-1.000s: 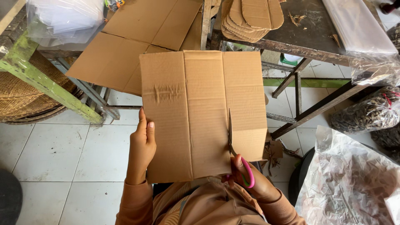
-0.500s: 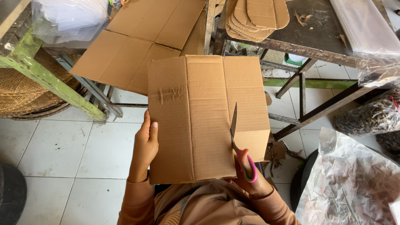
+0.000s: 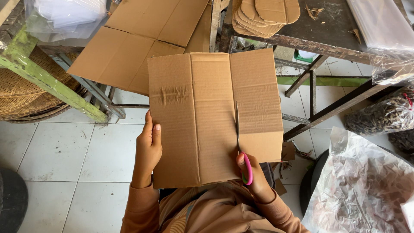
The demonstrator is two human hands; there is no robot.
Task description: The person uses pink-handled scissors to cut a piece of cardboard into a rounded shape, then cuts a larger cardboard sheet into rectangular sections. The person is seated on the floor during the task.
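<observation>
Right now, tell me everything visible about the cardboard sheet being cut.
The cardboard sheet is plain brown corrugated board, roughly rectangular, with two lengthwise creases and a crumpled dent on its left panel. It is held up flat toward the camera above the lap. The left hand grips its left edge; the right hand works pink-handled scissors, whose blades run up the right crease from the bottom edge.

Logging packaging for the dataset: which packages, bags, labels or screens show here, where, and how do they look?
Cardboard sheet: centre, creased brown, left hand on its edge, right hand cutting with pink-handled scissors.
Flattened box: behind, brown.
Clear plastic bag: top left, whitish.
Crumpled plastic bag: bottom right, translucent.
Bag of dark bits: right, clear.
No labels or screens.
</observation>
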